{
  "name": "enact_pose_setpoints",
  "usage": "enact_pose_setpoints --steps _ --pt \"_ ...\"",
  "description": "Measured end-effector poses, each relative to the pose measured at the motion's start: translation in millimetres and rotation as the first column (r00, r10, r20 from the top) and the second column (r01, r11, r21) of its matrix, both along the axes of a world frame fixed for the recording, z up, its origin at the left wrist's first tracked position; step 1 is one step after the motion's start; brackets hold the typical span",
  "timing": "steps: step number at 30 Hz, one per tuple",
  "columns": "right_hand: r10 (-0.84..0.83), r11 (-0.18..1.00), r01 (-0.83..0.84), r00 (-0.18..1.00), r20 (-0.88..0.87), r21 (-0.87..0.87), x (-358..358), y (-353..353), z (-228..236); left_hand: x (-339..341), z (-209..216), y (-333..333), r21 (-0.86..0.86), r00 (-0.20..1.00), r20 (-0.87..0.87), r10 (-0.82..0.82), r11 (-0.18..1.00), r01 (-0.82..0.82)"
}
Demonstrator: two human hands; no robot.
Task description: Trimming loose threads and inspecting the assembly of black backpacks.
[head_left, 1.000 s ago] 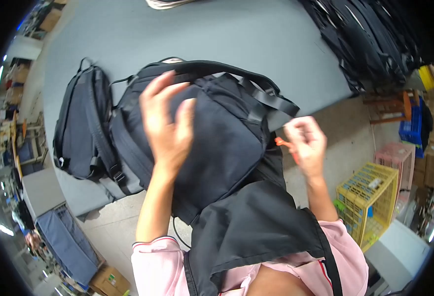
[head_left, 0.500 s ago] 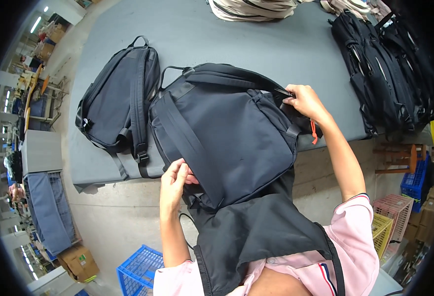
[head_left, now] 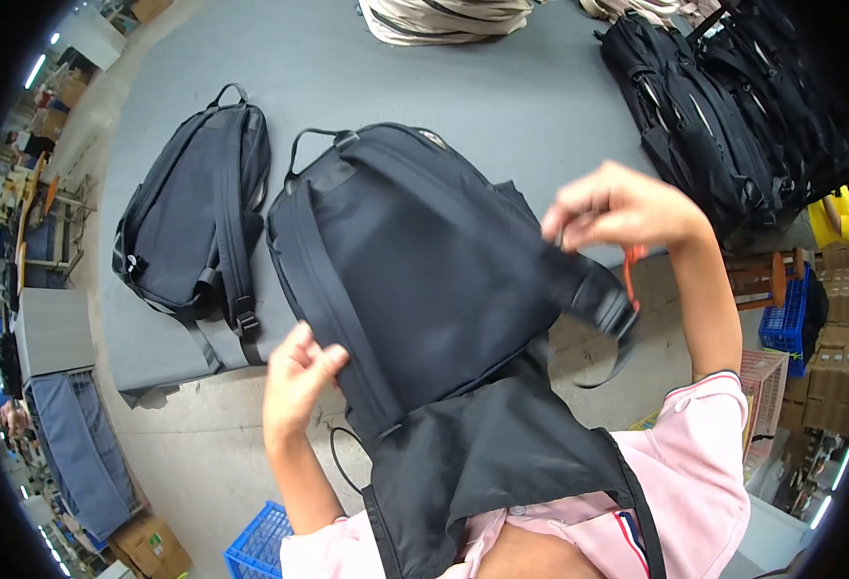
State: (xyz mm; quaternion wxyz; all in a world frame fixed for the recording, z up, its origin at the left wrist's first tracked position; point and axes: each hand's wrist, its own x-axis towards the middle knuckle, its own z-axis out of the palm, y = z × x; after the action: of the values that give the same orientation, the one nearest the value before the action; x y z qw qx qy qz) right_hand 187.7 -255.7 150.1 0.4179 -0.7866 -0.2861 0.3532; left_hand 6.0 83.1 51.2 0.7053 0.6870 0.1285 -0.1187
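A black backpack (head_left: pixel 396 289) lies on the table's near edge with its strap side up, its lower end against my apron. My left hand (head_left: pixel 299 381) is beside the pack's left edge, near the left shoulder strap (head_left: pixel 333 299); its fingers are apart and nothing shows in them. The right shoulder strap (head_left: pixel 453 198) runs across the panel to a buckle (head_left: pixel 616 311) hanging past the right side. Over that strap, my right hand (head_left: pixel 627 207) is closed and blurred; what its fingertips pinch cannot be made out. An orange cord (head_left: pixel 629 275) dangles below it.
A second black backpack (head_left: pixel 188 207) lies to the left on the grey table (head_left: pixel 318 68). Several black backpacks (head_left: pixel 714 116) stand packed together at the right, and beige bags (head_left: pixel 444 19) sit at the far edge. Below are a blue crate (head_left: pixel 259 542) and a wooden stool (head_left: pixel 762 280).
The right strap has come from the pack's far right side to across its front. My right hand has moved down and nearer. My left hand has come out from under the left strap.
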Motion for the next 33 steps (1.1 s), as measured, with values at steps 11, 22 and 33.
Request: enact_pose_setpoints --steps 11,22,33 --pt "-0.056 0.896 0.291 0.824 0.563 -0.337 1.5 46.1 -89.3 31.8 -116.0 54.0 0.172 0.892 0.094 0.443 0.875 -0.452" --pt "-0.489 0.872 0.476 0.838 0.244 0.114 -10.8 -17.6 -124.1 52.5 -7.0 -1.3 0.024 0.89 0.261 0.374 0.919 -0.393" --pt "-0.784 0.593 0.473 0.525 0.332 0.652 -42.8 -62.3 -67.7 -35.4 -10.4 -82.8 0.24 0.833 0.546 0.088 0.937 -0.256"
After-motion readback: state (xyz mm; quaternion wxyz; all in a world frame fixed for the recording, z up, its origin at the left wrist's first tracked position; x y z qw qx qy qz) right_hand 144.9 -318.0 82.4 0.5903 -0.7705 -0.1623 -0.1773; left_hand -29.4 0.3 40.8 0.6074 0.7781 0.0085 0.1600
